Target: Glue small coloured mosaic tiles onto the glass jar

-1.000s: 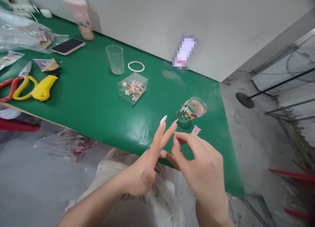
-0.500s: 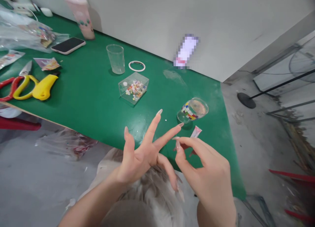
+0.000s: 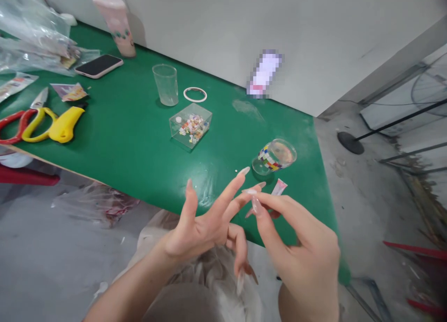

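My left hand [image 3: 206, 224] is held palm up over the table's front edge, fingers spread, with nothing in it. Thumb and index finger of my right hand [image 3: 296, 238] are pinched together at the tip of a left finger; what sits between them, if anything, is too small to make out. Just beyond the fingers, a clear cup [image 3: 274, 155] with a band of coloured mosaic pieces leans at a tilt. A small pink-and-white tube [image 3: 279, 187] lies beside my right hand, partly hidden by it. Farther back, a clear box [image 3: 190, 126] contains many small coloured pieces.
On the green table [image 3: 125, 140] are a plain clear cup [image 3: 165, 85], a white ring [image 3: 195, 94], a phone [image 3: 99, 66], scissors [image 3: 38, 122], a yellow-handled tool [image 3: 68, 124], plastic bags [image 3: 35, 38] and a pink tumbler [image 3: 117, 26]. A blurred-out phone [image 3: 264, 73] leans against the wall.
My left hand has turned and its spread fingers have shifted right, closer to my right hand. My right hand has moved slightly right and up, still pinching.
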{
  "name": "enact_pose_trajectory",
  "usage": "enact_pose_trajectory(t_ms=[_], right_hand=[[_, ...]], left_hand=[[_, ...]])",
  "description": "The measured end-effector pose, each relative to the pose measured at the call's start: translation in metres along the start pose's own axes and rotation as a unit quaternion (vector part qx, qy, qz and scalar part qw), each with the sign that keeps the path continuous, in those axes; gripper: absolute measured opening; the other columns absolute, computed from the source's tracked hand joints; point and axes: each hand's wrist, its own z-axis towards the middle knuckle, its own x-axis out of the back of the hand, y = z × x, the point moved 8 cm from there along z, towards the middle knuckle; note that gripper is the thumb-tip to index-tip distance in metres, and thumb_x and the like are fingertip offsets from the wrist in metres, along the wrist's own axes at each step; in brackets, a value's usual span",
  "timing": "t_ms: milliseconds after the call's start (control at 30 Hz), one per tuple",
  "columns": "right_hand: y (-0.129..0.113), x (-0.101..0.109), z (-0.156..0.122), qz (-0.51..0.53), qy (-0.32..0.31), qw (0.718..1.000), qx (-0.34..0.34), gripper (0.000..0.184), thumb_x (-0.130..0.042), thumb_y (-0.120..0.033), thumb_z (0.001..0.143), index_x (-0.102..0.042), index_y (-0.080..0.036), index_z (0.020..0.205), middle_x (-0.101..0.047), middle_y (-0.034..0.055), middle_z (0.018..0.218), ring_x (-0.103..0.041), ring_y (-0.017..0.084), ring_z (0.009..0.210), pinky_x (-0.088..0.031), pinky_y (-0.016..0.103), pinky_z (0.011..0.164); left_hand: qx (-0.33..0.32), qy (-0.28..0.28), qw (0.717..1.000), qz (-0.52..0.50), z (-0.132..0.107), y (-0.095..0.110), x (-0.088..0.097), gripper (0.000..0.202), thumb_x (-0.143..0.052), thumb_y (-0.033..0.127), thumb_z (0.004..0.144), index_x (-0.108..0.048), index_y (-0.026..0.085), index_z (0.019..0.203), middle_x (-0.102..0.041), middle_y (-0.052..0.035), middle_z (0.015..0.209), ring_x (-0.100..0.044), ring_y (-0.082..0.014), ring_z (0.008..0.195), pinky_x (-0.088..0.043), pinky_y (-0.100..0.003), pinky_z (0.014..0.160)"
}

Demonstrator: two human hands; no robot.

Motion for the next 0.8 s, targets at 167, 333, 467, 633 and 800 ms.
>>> enact_pose_trajectory(t_ms=[167, 333, 467, 633, 800], right_hand=[[0.002, -0.005, 0.0, 0.007, 0.004, 1.0, -0.007, 0.017, -0.058, -0.017, 0.086, -0.066, -0.024, 0.099, -0.073, -0.0002, 0.092, -0.066, 0.012, 0.069, -0.055, 0.025, 0.067], [-0.001, -0.005, -0.001, -0.027, 0.004, 1.0, 0.003, 0.017, -0.056, -0.017, 0.087, -0.065, -0.024, 0.1, -0.073, -0.0007, 0.089, -0.066, 0.012, 0.069, -0.054, 0.025, 0.068], [-0.005, -0.004, -0.001, -0.056, 0.011, 0.998, 0.023, 0.017, -0.055, -0.018, 0.088, -0.064, -0.022, 0.102, -0.074, 0.0005, 0.088, -0.067, 0.013, 0.068, -0.053, 0.026, 0.068], [-0.005, -0.007, 0.001, -0.047, 0.006, 0.999, 0.02, 0.017, -0.054, -0.014, 0.088, -0.064, -0.022, 0.099, -0.074, -0.0005, 0.085, -0.066, 0.011, 0.065, -0.051, 0.023, 0.064], [-0.012, -0.009, 0.003, -0.108, 0.032, 0.992, 0.057, 0.014, -0.056, -0.013, 0.086, -0.066, -0.017, 0.095, -0.073, 0.0013, 0.078, -0.065, 0.012, 0.062, -0.049, 0.025, 0.06]], left_hand=[[0.005, 0.033, 0.99, 0.14, -0.006, -0.003, 0.003, 0.075, 0.008, 0.078, 0.079, -0.013, 0.051, 0.146, -0.012, 0.0037, 0.16, -0.065, -0.0165, 0.081, -0.05, -0.044, 0.078], [0.015, 0.046, 0.969, 0.242, -0.01, -0.002, 0.004, 0.066, 0.001, 0.067, 0.09, -0.007, 0.039, 0.15, -0.033, -0.0047, 0.152, -0.056, -0.0349, 0.115, -0.044, -0.054, 0.084], [-0.037, 0.053, 0.948, 0.312, -0.009, 0.0, 0.006, 0.068, -0.001, 0.072, 0.087, -0.005, 0.045, 0.149, -0.01, 0.0021, 0.16, -0.043, -0.0381, 0.128, -0.043, -0.054, 0.091], [-0.055, 0.048, 0.921, 0.382, -0.008, -0.002, 0.008, 0.068, -0.009, 0.068, 0.089, 0.001, 0.04, 0.15, 0.01, -0.0022, 0.161, -0.038, -0.0358, 0.132, -0.042, -0.049, 0.096], [-0.058, 0.052, 0.908, 0.411, -0.008, -0.001, 0.007, 0.069, -0.012, 0.067, 0.09, 0.006, 0.039, 0.15, 0.011, -0.0023, 0.161, -0.032, -0.0362, 0.135, -0.044, -0.047, 0.094]])
